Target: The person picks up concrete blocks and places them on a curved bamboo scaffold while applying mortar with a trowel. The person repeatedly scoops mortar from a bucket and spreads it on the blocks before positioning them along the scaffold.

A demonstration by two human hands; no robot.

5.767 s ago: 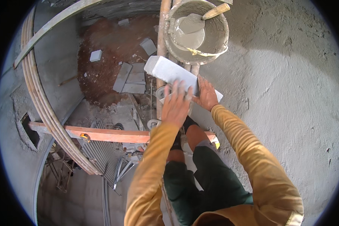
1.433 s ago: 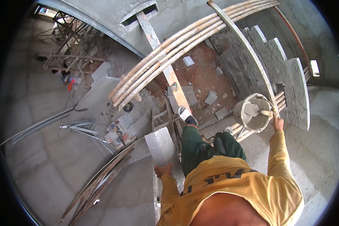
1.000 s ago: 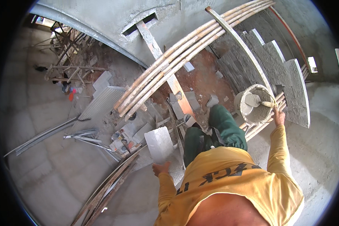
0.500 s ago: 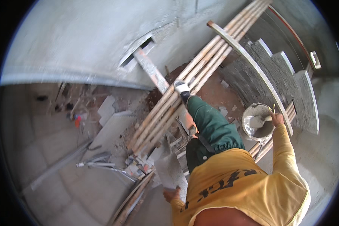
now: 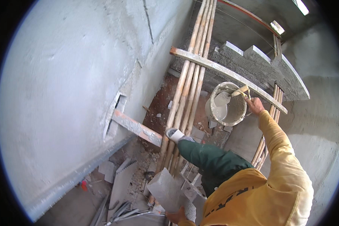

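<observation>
Person mid-carry, up on scaffold poles, both hands loaded. Left hand, low in view, holds a white block at its near end; block sticks out tilted, ahead of the hand, in front of the trunk. Fingers partly hidden under the block, so exact grip can't be told. Right hand is curled at the handle of a mortar bucket, arm reached out to the right. A trowel leans in the bucket, blade in the grey mix, wooden grip over the rim by the fingers; can't tell if they touch it. Can't tell if the bucket hangs free or is partly rested.

One foot is on the long bamboo poles, near the end of a plank set in a wall slot. Another plank crosses the poles just beyond the bucket. Stepped block wall farther off, upper right.

Step in hand, as judged: moving block and bucket across the poles. Next move seems to call for weight settled on the forward foot, bucket kept level and clear of the cross plank, block held close. Rolling poles look like the main slip risk.
</observation>
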